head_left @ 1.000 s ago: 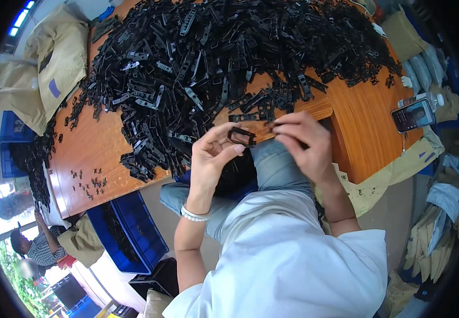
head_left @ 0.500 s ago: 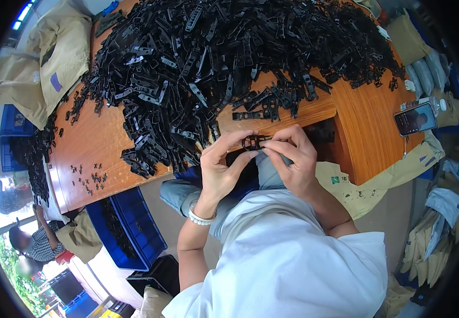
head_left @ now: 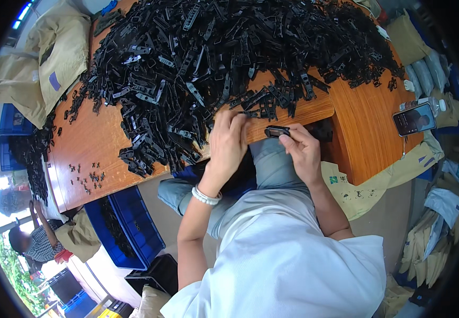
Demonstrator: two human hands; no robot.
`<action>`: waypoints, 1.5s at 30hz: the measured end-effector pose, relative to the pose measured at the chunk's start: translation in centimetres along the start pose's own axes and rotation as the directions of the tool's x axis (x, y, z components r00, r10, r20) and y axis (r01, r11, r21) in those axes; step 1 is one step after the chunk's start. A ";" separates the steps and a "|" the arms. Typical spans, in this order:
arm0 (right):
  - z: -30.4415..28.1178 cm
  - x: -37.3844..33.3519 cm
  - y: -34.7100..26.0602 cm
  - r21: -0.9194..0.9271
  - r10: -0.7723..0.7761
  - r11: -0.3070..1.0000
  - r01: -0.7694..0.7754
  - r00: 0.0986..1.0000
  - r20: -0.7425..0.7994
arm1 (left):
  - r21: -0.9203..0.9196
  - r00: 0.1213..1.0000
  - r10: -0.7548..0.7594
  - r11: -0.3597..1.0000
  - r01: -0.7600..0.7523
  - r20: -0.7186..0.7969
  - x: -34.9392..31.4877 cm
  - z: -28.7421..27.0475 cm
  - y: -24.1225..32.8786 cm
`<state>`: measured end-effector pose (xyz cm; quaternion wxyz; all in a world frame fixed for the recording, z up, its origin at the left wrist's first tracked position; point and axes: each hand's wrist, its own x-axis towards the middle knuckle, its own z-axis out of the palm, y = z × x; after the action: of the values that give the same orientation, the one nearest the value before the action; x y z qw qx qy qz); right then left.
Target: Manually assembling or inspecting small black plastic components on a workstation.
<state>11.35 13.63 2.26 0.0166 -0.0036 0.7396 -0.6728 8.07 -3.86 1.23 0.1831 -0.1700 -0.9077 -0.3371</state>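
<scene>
In my right hand [head_left: 304,153] a slim black plastic clip-like part [head_left: 277,131] is pinched between thumb and fingers, just off the table's front edge. My left hand [head_left: 225,143], with a white beaded bracelet on its wrist, reaches over that edge. Its fingers bend down beside a few loose black plastic parts [head_left: 265,110]; the tips are hidden, so whether they grip one cannot be told. Beyond both hands spreads a large heap of similar black parts [head_left: 187,69] on the brown wooden table [head_left: 370,132].
Small black pieces [head_left: 87,177] lie scattered at the table's left. A blue crate [head_left: 139,225] with black parts stands below there. On the right are a phone [head_left: 415,119] and a pale yellow sack [head_left: 367,191]. Another person [head_left: 38,241] is at the far left.
My hands, together on one black part before, have come apart. The right keeps a black part; the left has moved up toward the loose parts at the table edge.
</scene>
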 end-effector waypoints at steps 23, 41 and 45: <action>2.2 0.4 -0.1 0.156 -0.021 0.988 0.020 1.000 0.005 | -0.696 0.627 -0.588 0.145 0.703 0.511 -2.0 -2.5 1.6; 1.8 1.4 -0.2 0.397 0.051 0.912 -0.102 0.989 0.138 | -0.668 0.827 -0.232 0.497 0.554 0.513 0.6 -3.1 0.9; 1.2 1.9 0.7 0.497 0.133 0.853 -0.159 0.987 0.088 | -0.305 0.991 -0.109 0.949 0.080 -0.078 5.9 -3.6 -3.4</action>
<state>9.49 12.48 1.38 0.0867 0.0400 0.5364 -0.8385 2.22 -7.57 4.56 0.1810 -0.1362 -0.8433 -0.4873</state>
